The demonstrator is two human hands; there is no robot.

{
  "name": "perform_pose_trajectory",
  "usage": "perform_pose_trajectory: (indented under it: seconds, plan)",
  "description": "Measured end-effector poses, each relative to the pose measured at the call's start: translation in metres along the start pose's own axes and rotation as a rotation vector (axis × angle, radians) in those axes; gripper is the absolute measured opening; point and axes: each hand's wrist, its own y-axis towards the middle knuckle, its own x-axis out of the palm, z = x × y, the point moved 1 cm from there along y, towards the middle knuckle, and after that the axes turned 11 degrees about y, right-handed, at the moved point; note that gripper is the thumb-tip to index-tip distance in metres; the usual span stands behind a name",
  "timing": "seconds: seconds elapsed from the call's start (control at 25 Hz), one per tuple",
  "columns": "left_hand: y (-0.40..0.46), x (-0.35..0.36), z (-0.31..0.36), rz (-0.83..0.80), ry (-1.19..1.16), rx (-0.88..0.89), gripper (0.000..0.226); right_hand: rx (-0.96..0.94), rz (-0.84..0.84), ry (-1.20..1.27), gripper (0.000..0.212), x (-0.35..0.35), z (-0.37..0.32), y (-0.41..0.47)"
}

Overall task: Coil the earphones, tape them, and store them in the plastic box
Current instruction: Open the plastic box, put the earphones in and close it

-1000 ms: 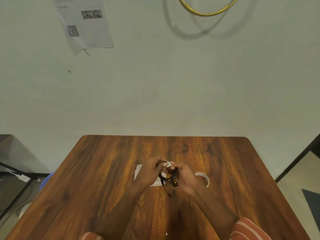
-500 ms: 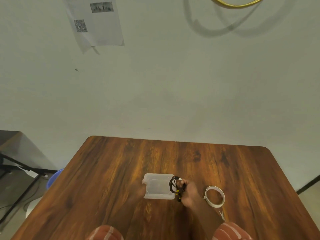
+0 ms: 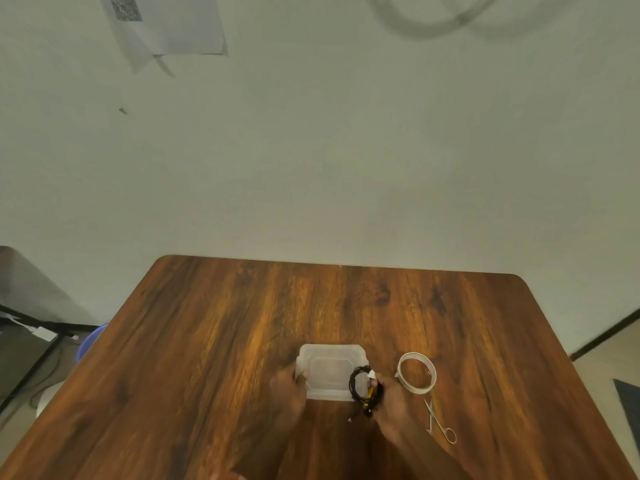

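The earphones [image 3: 362,388] are coiled and taped, pinched in the right hand [image 3: 388,400] at the box's [image 3: 329,370] right edge, while the left hand [image 3: 289,384] grips its lidded left side; opening and storing remain.

Plain room: wooden table [image 3: 242,341], bare wall [image 3: 346,150]

Wooden table [image 3: 242,341] against pale wall [image 3: 346,150]
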Motion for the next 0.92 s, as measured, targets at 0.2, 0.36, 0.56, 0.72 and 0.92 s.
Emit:
perform_pose_trajectory:
  seconds: [0.2, 0.36, 0.56, 0.72, 0.92]
  plan:
    - [-0.036, 0.013, -0.001, -0.038, 0.015, -0.072, 0.033, 0.009, 0.070, 0.064, 0.030, -0.036, 0.021, -0.022]
    - [-0.040, 0.017, 0.000, 0.109, 0.043, -0.042, 0.037, -0.018, 0.006, 0.028, 0.031, -0.035, 0.014, -0.041]
    - [-0.050, 0.009, 0.015, 0.187, -0.227, -0.046, 0.018, -0.108, 0.068, 0.045, 0.026, -0.034, 0.001, -0.067]
    - [-0.064, -0.027, 0.011, 0.340, -0.502, -0.189, 0.011, -0.230, 0.019, 0.043, 0.023, -0.034, -0.027, -0.097]
    - [-0.069, -0.069, -0.025, 0.448, -0.660, -0.373, 0.022, -0.213, -0.144, 0.055, 0.024, -0.004, -0.032, -0.109]
